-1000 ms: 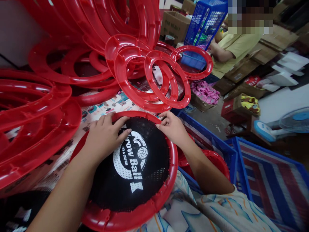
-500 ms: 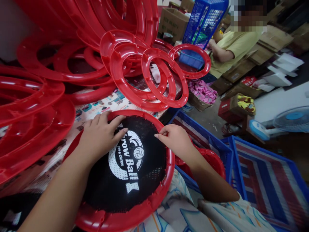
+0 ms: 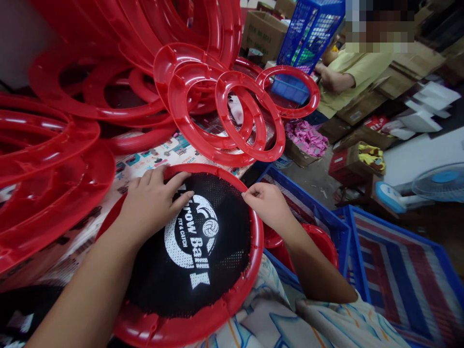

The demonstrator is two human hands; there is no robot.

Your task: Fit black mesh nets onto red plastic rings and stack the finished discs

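1. Left grip (image 3: 150, 200): loose and open, palm down, fingers lying over the far-left part of a red ring (image 3: 257, 237), thumb over the black net (image 3: 230, 217) inside it.
2. Right grip (image 3: 270, 203): thumb and forefinger tips nearly together where net meets ring, far-right side. Cannot tell whether net is nipped between them.
3. Ring and net: below and between the two grips, printed side up, near edge over patterned clothing (image 3: 250, 333). White print (image 3: 199, 237) sits between the grips, towards the wearer; "Ball" and "FLY & CATCH" legible.
4. Bench (image 3: 174, 154): patterned covering, shows just beyond left grip.
5. Loose rings (image 3: 266, 154): heaped beyond both grips, more left of left grip.
6. Blue crate (image 3: 326, 212): right of right grip, red pieces (image 3: 328, 241) inside.
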